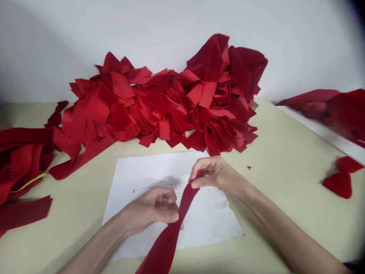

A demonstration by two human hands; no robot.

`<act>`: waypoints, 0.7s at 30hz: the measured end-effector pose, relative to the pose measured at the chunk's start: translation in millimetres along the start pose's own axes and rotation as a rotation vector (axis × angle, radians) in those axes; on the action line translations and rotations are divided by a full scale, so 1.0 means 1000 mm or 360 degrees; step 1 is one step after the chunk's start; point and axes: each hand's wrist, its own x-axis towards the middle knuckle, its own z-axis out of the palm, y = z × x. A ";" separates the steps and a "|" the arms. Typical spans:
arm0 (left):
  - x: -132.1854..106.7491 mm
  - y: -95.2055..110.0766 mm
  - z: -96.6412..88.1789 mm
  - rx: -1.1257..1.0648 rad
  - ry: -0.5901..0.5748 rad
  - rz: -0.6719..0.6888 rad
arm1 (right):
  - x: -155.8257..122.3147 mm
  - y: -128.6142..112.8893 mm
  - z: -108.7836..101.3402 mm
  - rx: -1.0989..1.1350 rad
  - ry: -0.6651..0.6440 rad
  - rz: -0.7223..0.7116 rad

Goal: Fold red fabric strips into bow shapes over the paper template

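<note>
A dark red velvet ribbon (171, 238) runs from the bottom edge of the view up to my hands, narrowing toward its upper end. My right hand (209, 173) pinches that upper end between thumb and fingers. Lower down, my left hand (156, 207) has its thumb against the ribbon's left edge, with its fingertips passing behind the strip. Beneath both hands lies a white sheet of paper (125, 224) marked with a thin ruled line and short end ticks. The ribbon's lower end is out of view.
A large heap of cut red ribbon pieces (159, 106) spreads along the back against the wall. Loose red ribbon (23, 160) lies at the left with a yellow strip. At the right are a red bow (339, 182) and more red ribbon (333, 110) on a white surface.
</note>
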 end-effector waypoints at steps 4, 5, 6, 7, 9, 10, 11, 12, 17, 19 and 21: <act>0.001 0.004 0.002 0.0059 0.0148 0.0168 | 0.002 -0.001 -0.005 0.0120 0.0546 -0.0221; 0.002 0.004 0.003 0.0029 0.0192 0.0248 | 0.002 0.000 -0.005 0.0149 0.0698 -0.0276; 0.002 0.005 0.004 -0.0025 0.0244 0.0337 | 0.002 0.000 -0.003 0.0159 0.0811 -0.0314; 0.004 0.006 0.005 -0.0093 0.0316 0.0433 | 0.002 0.001 0.000 0.0145 0.0862 -0.0334; 0.006 0.007 0.008 -0.0213 0.0474 0.0599 | 0.001 0.002 0.010 0.0069 0.0776 -0.0321; 0.006 0.008 0.009 -0.0235 0.0546 0.0659 | 0.001 0.003 0.018 0.0023 0.0679 -0.0296; 0.007 0.007 0.010 -0.0228 0.0608 0.0703 | 0.000 0.004 0.025 -0.0020 0.0576 -0.0270; 0.007 0.007 0.010 -0.0208 0.0662 0.0734 | -0.001 0.005 0.033 -0.0052 0.0496 -0.0250; 0.008 0.002 0.014 0.0011 0.0901 0.0806 | -0.006 0.007 0.056 -0.0075 0.0445 -0.0216; 0.008 0.000 0.017 0.0118 0.1005 0.0858 | -0.007 0.007 0.057 -0.0084 0.0483 -0.0205; 0.008 -0.002 0.019 0.0236 0.1101 0.0884 | -0.007 0.007 0.057 -0.0099 0.0496 -0.0212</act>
